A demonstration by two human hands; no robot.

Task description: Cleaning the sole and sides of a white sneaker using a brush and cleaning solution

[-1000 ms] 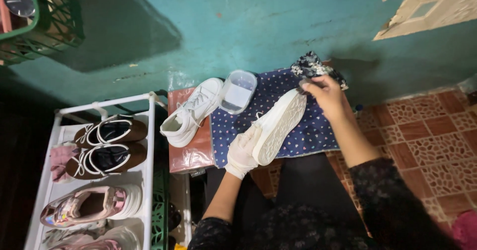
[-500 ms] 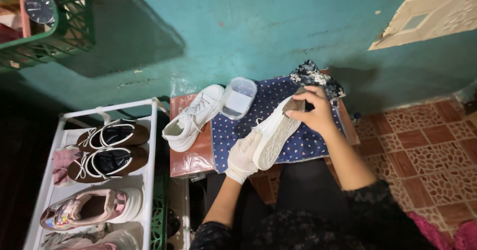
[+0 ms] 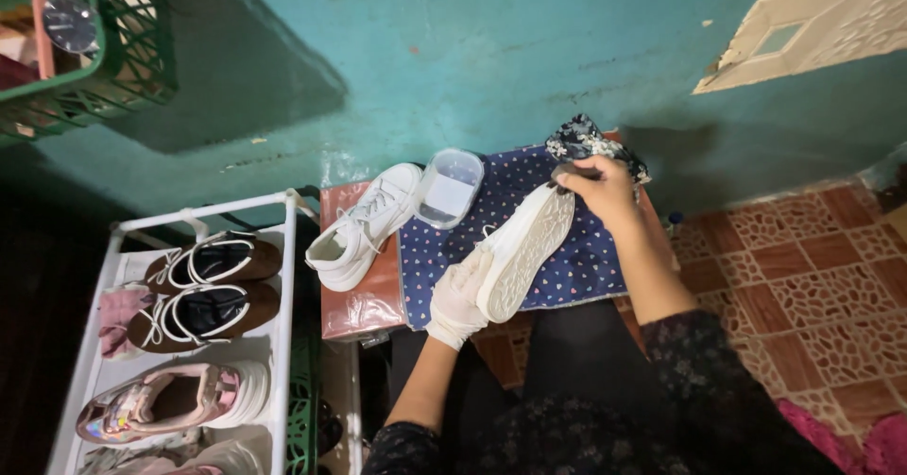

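My left hand [image 3: 460,296], in a white glove, grips the heel end of a white sneaker [image 3: 525,248] turned sole-up over a dark blue dotted cloth [image 3: 576,267]. My right hand [image 3: 602,189] is closed on a small dark object pressed against the toe end of that sole; what the object is cannot be told. The matching white sneaker [image 3: 367,225] lies upright on the low red table [image 3: 357,310] to the left. A clear plastic container [image 3: 451,187] stands between the two shoes.
A crumpled dark patterned rag [image 3: 590,140] lies at the cloth's far edge. A white shoe rack [image 3: 283,277] on the left holds brown sandals [image 3: 203,286] and pink sneakers [image 3: 170,404]. A green crate [image 3: 104,59] hangs top left. Teal wall behind, patterned red tiles on the right.
My right hand moved from the patterned rag to the toe end of the upturned sole. The left hand keeps holding the sneaker in place.
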